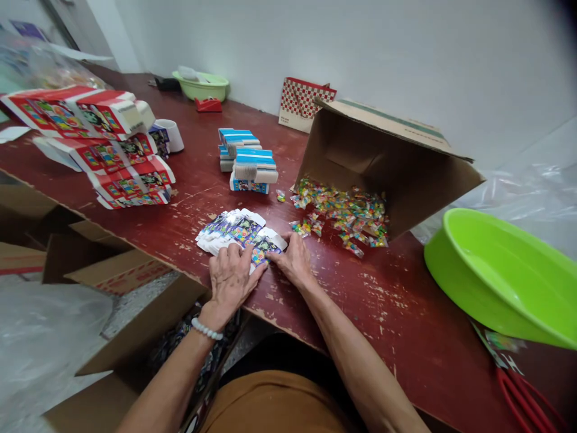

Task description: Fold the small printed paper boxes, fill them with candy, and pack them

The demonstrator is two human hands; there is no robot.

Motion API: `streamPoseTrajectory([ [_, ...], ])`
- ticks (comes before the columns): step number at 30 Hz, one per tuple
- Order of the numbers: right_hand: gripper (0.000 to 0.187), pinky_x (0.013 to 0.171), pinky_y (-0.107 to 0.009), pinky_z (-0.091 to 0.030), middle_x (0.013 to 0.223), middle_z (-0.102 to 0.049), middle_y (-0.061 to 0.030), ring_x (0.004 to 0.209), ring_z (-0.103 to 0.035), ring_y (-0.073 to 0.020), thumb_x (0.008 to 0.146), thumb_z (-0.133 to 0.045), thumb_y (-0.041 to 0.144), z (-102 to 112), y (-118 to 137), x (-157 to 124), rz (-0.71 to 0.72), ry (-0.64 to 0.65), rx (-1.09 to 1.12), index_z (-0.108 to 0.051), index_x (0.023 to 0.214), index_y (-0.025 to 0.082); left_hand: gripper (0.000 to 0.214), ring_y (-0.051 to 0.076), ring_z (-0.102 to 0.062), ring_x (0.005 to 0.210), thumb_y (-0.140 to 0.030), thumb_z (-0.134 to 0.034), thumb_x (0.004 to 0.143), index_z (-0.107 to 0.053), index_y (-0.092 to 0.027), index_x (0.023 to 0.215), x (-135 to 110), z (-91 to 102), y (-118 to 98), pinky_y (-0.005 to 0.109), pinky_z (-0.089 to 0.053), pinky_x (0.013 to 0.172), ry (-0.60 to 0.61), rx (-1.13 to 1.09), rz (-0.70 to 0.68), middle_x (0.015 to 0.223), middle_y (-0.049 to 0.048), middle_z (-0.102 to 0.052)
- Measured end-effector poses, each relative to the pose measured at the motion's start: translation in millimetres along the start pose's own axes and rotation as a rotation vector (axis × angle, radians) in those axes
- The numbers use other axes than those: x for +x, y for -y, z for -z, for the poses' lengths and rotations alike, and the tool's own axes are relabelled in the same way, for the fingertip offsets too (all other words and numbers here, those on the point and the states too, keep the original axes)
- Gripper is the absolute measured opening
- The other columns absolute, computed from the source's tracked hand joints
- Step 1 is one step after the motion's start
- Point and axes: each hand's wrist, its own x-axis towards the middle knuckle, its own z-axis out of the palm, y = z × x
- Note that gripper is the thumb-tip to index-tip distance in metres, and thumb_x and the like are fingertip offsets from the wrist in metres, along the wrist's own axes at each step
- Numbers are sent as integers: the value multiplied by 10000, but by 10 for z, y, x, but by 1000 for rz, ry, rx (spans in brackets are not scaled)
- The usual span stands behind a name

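While red boxes (108,161) sit stacked at the left of the frame, our left hand (229,275) rests half-curled with thumb spread on fanned purple boxes (238,227), just left of centre; we cannot tell whether it grips any. Folded flat, they look light, thin and springy, probably slick enough to slide and easy to crease, so we would take them by 2 opposite edges. At their right end, our right hand (295,263) sets thumb and forefinger slightly apart; whether they pinch, we cannot tell.

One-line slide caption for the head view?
Left hand and right hand on fanned purple cartons; candies at the mouth of an open box.
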Motion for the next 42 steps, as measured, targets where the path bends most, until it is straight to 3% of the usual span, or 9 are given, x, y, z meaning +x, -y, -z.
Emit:
streamPoseTrajectory([
  [4,250,800,-330,-479,939,-660,-38,831,-590,-178,799,-593,350,122,-10,30,-80,41,330,-590,991,190,407,370,-552,1005,-472,-586,864,-660,-178,1136,-50,75,19,418,-399,796,-70,-244,92,1088,184,-636],
  [7,308,663,-270,-481,875,-663,-36,701,-578,-142,821,-569,422,360,49,-66,-70,137,449,-608,988,166,302,302,-619,930,-436,-675,804,-654,-207,1000,-118,224,8,372,-447,791,1,-733,258,973,108,-686],
  [13,276,636,-237,-446,756,-626,9,647,-528,-111,725,-754,419,716,294,-407,49,411,820,-657,833,184,490,265,-700,879,-474,-757,750,-641,-152,1100,-327,528,-99,344,-518,770,899,-1818,238,997,131,-743],
  [16,272,672,-243,-455,759,-626,13,667,-535,-111,728,-772,415,742,375,-506,74,457,896,-658,827,188,537,265,-718,786,-518,-787,703,-680,-142,1071,-425,555,-211,347,-533,718,1031,-2040,225,892,116,-745],
  [23,378,645,-239,-448,822,-626,4,710,-548,-125,757,-757,479,872,393,-624,96,395,934,-644,1011,223,357,121,-617,536,-429,-832,685,-709,-96,719,-413,563,-360,218,-487,566,821,-1847,236,630,55,-683],
  [29,410,760,-295,-499,1029,-633,-46,879,-598,-168,801,-717,378,870,297,-821,99,368,842,-568,1156,237,363,189,-682,686,-424,-751,788,-702,-141,1009,-431,538,-378,322,-546,705,711,-1786,371,823,72,-738],
  [35,324,901,-400,-473,1120,-568,-96,1018,-556,-234,791,-668,194,854,356,-1051,452,-160,186,-578,1101,217,303,190,-615,845,-374,-748,777,-677,-160,980,-493,512,-407,316,-481,833,736,-1741,202,917,49,-701],
  [38,282,886,-384,-478,1120,-584,-98,1045,-553,-243,790,-665,176,941,417,-1080,602,11,6,-587,1059,210,220,195,-564,870,-377,-693,805,-658,-160,787,-517,531,-379,294,-449,812,699,-1469,105,865,30,-653],
  [42,190,728,-286,-471,1014,-607,-53,858,-578,-172,804,-625,119,1074,449,-1035,581,220,-47,-584,968,205,297,186,-531,791,-438,-597,861,-627,-169,739,-536,589,-335,296,-429,759,722,-1272,17,753,14,-601],
])
